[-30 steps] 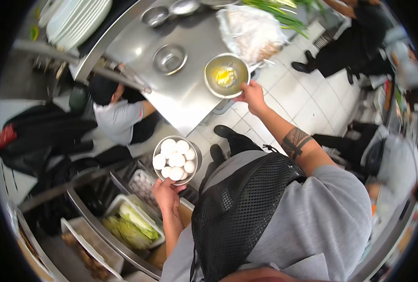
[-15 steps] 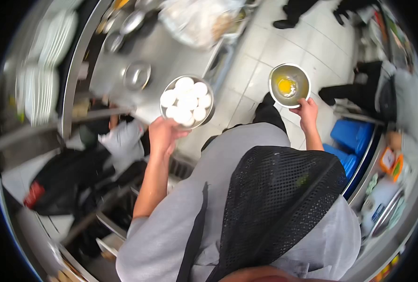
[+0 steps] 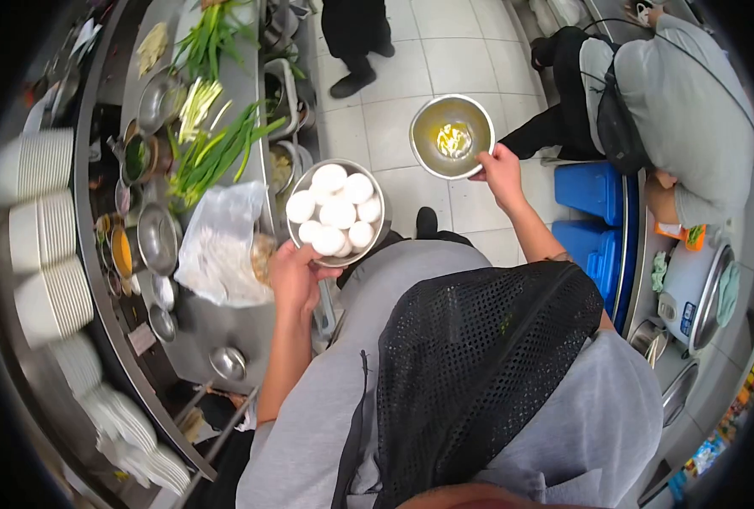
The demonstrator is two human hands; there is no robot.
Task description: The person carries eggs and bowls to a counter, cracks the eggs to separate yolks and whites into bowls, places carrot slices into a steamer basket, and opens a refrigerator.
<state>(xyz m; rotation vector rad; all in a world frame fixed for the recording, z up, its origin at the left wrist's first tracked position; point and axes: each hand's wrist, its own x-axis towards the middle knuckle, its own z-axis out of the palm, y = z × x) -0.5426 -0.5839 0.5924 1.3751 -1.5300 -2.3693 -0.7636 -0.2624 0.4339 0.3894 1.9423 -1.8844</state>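
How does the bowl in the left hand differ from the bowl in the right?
The left hand holds the egg bowl, heaped with whole white eggs; the yellow-liquid bowl in the right hand has only a shallow pool.
The egg bowl's inside is mostly hidden; the yellow-liquid bowl's inner wall shows plainly.
Both are round metal bowls, gripped at the rim.

Steel counter (image 3: 203,333) at left carrying green onions (image 3: 224,153), clear plastic bag (image 3: 220,246), metal bowls (image 3: 158,237); pale tiled floor (image 3: 398,127), dark shoe (image 3: 352,83) on it; white plates (image 3: 53,301) stacked on shelf beside counter
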